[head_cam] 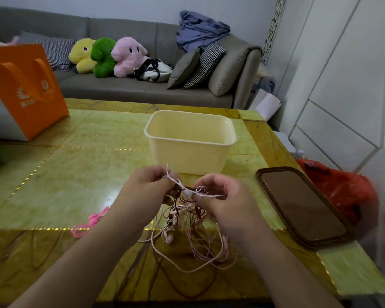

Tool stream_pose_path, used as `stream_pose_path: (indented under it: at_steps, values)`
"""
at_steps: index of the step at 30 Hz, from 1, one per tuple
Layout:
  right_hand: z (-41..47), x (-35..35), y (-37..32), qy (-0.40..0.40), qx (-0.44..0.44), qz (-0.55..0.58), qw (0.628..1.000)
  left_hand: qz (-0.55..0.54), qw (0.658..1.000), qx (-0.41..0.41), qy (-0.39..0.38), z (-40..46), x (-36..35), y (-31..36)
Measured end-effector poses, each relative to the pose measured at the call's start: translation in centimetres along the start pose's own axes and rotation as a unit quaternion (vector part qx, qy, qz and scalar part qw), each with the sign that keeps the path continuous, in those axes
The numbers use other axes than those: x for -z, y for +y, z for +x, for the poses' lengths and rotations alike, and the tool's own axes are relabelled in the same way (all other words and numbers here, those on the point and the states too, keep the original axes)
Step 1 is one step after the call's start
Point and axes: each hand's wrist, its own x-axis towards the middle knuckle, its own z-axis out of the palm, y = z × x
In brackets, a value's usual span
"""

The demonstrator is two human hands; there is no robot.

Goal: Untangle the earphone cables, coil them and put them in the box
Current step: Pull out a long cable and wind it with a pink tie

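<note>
You hold the tangle of earphone cables up in front of you, just on your side of the cream box, with most of the loops trailing down onto the table. Your left hand pinches a white strand at its fingertips; your right hand has fingers curled, thumb and forefinger closed on the white inline piece and the strand running out of it. Judgement: the bundle is very light, limp and thin, so it will not keep any shape; pale pink, white and dark red strands cross each other and will snag if pulled hard. Earbuds and plugs are the bulky points, so take hold near those ends and feed them back through loops rather than tugging mid-strand. A separate bright pink cable lies on the table to your left, apart from the bundle. The box is open and appears empty; its brown lid lies to your right. The tabletop is glossy yellow-green stone, probably slick, so coils may slide. An orange paper bag stands at far left, a grey sofa with plush toys behind, a red plastic bag beyond the table's right edge.
</note>
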Motion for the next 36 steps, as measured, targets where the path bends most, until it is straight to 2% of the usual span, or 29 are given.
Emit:
stream_pose_path:
  at_steps: [4,7,9,12,17,20,25,27,31,33,36]
  values:
    - [0.0,0.0,0.0,0.006,-0.009,0.015,1.000,-0.083,0.992,0.081,-0.056,0.0,-0.1,0.4]
    - [0.0,0.1,0.1,0.009,-0.012,0.005,1.000,-0.094,0.990,0.094,-0.046,0.0,-0.1,0.4]
    - [-0.1,0.0,-0.1,-0.001,-0.017,0.014,1.000,-0.076,0.994,0.073,-0.016,0.1,-0.1,0.2]
    - [-0.1,0.1,-0.2,-0.022,-0.017,0.039,0.999,0.011,0.999,0.001,0.044,0.3,0.2,-0.3]
    - [-0.1,0.5,-0.1,-0.032,-0.008,0.038,0.999,0.095,0.982,-0.106,0.121,0.1,0.3,0.0]
    - [-0.1,0.6,-0.1,-0.031,-0.004,0.031,0.999,0.030,0.982,-0.114,0.146,0.1,0.4,0.3]
    - [-0.2,1.0,0.2,0.047,0.029,-0.026,0.998,-0.162,0.979,-0.075,0.096,0.3,0.9,1.1]
    - [-0.1,1.5,0.0,0.070,0.064,-0.078,0.992,-0.179,0.977,-0.069,0.096,0.4,1.2,1.2]
    - [-0.2,2.4,-0.7,0.015,0.121,-0.145,0.982,-0.212,0.971,-0.061,0.096,0.7,1.8,1.5]
    - [-0.1,2.6,-0.7,0.027,0.133,-0.171,0.976,-0.194,0.973,-0.063,0.108,0.9,2.1,1.4]
    - [0.2,3.0,-0.9,0.055,0.143,-0.095,0.984,-0.137,0.980,-0.074,0.125,1.1,2.6,1.2]
